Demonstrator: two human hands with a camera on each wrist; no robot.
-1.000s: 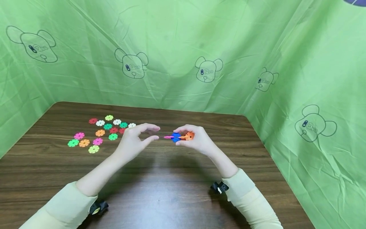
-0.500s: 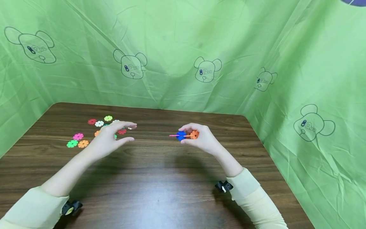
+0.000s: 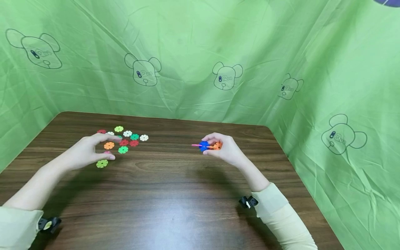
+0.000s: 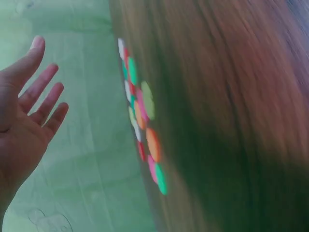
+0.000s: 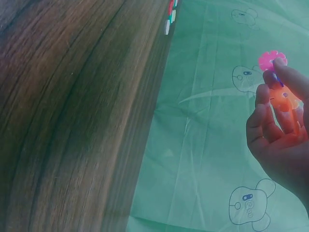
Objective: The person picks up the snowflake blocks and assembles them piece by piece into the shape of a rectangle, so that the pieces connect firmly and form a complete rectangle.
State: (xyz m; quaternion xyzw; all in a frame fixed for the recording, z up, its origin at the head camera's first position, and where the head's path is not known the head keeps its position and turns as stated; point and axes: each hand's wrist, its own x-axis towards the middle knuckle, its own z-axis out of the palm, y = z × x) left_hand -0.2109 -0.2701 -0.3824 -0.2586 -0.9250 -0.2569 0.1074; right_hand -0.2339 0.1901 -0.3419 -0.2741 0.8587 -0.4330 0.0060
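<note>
Nearest the viewer, two pale sleeves point(image 3: 281, 217), each with a small black device point(image 3: 248, 202) at the cuff, reach over a brown wood-grain table point(image 3: 172, 194). The left hand point(image 3: 79, 152) is spread, thumb and fingers well apart, holding nothing above the scattered pieces. The right hand point(image 3: 226, 149) pinches a blue disc point(image 3: 204, 146) between thumb and fingers, raised off the table. That blue disc is part of a short joined chain: a pink disc point(image 5: 272, 60) at one side, orange pieces point(image 3: 217, 146) at the other, nearer the palm.

The chain looks light and stiff, probably smooth plastic; its joints may twist or slip apart, so gripping a disc's rim near a joint seems safest. Beyond and under the left hand lie flat, loose discs point(image 3: 123, 149), thin and likely easiest lifted by opposite edges. Farthest back hangs wrinkled green cloth point(image 3: 187, 45) with outlined bear-like heads.
</note>
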